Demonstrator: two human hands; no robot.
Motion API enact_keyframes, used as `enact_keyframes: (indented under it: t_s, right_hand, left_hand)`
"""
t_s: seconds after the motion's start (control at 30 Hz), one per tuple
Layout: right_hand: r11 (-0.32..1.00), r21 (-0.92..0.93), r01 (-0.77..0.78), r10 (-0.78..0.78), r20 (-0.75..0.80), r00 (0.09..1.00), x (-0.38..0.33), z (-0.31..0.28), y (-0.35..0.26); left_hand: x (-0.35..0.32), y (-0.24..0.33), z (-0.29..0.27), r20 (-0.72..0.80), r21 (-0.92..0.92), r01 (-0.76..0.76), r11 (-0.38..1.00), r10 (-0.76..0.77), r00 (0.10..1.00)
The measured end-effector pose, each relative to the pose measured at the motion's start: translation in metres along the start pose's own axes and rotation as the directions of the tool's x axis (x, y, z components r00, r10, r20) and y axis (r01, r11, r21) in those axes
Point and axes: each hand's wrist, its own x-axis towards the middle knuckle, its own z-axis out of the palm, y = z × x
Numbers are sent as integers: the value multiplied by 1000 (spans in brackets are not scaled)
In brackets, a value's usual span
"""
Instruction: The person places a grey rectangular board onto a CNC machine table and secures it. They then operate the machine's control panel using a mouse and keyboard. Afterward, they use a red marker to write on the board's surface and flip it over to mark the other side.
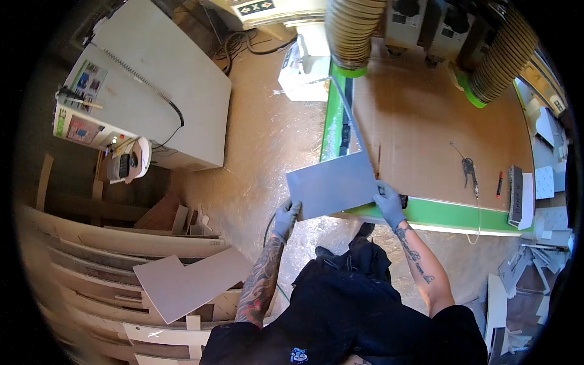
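I hold a flat grey rectangular panel (333,184) out in front of me between both hands. My left hand (286,220) is closed on its lower left edge, the thumb over the top face. At the right edge, my right hand (388,204) grips it close to the front of the green-edged machine table (432,214). A thin pale bent strip (347,109) runs up from the panel's upper right corner over the table's left edge. I cannot tell whether it is joined to the panel. Both hands wear grey gloves.
On the brown tabletop lie an air gun (469,172), a red marker (499,185) and a dark brush-like strip (516,196). Ribbed hoses (354,36) hang above. To the left stands a white cabinet (164,73); nearer are stacked boards (140,243) with an L-shaped panel (191,277). Offcuts (526,277) pile up at right.
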Motion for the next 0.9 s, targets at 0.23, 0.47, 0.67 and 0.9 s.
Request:
enact_keyframes:
  t_s: [0.23,0.47,0.67,0.9]
  right_hand:
    - [1000,7,-5,6,-223,975,-3,-113,1]
    - [960,-279,19,-121,-351,929,9,-156,21]
    - [947,-322,-19,-115,-392,913,27,-152,18]
    - [979,-193,-70,-11,-389,921,27,-153,30]
  left_hand:
    - [54,26,144,71,12,-64,998,63,996]
    - [110,28,204,-96,376,-140,916,189,977]
    - [150,8,188,-8,581,-256,773,319,948]
    - [150,31,188,19,555,-44,831,41,999]
